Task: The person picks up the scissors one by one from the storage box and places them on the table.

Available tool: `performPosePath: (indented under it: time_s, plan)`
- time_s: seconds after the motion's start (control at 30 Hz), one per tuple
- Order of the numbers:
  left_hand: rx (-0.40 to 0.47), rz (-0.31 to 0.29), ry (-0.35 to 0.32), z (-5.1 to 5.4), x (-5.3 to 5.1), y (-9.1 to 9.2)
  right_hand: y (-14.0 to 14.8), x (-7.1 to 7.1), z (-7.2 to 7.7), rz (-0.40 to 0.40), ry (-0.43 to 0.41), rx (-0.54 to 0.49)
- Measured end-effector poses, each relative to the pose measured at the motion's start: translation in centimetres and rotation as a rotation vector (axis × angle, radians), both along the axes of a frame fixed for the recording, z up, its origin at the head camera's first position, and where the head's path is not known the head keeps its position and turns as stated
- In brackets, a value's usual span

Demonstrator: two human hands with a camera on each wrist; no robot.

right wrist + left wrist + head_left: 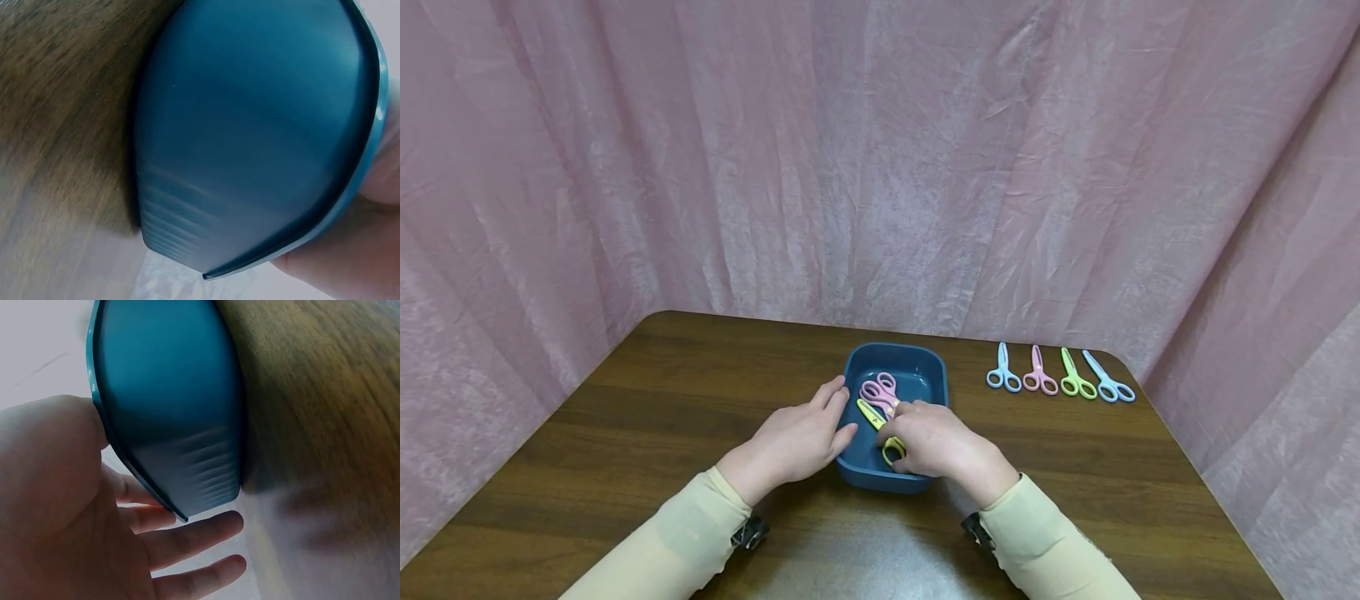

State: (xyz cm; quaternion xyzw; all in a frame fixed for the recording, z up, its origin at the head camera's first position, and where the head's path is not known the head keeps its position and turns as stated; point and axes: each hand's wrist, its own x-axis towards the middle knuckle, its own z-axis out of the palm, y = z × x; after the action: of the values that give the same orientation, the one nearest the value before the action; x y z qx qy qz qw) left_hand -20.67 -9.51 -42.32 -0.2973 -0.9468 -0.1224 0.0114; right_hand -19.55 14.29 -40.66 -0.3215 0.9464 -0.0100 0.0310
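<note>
A dark blue bin (859,477) stands on the table, its outer wall filling much of both wrist views. My left hand (793,440) rests along its left rim, fingers fairly straight and the thumb over the edge. Inside the bin lie purple-pink scissors (880,390) and yellow scissors (871,414). My right hand (936,442) reaches in over the near right rim, with thumb and fingers curled around the yellow scissors' handle. It covers part of both pairs. In the right wrist view, the bin wall (250,125) hides the fingertips.
At the back right lies a row of scissors: blue scissors (1003,371), pink scissors (1039,375), green scissors (1075,377) and a second blue pair (1107,380). The wooden table (700,375) meets a pink curtain (880,167) behind it.
</note>
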Motion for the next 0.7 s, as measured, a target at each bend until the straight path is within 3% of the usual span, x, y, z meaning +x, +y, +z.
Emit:
performPosePath:
  time_s: [0.7]
  plan:
    - [0.008, -0.012, 0.015, -0.07, 0.05, 0.0, 0.24, -0.2, -0.17, 0.02, 0.012, -0.003]
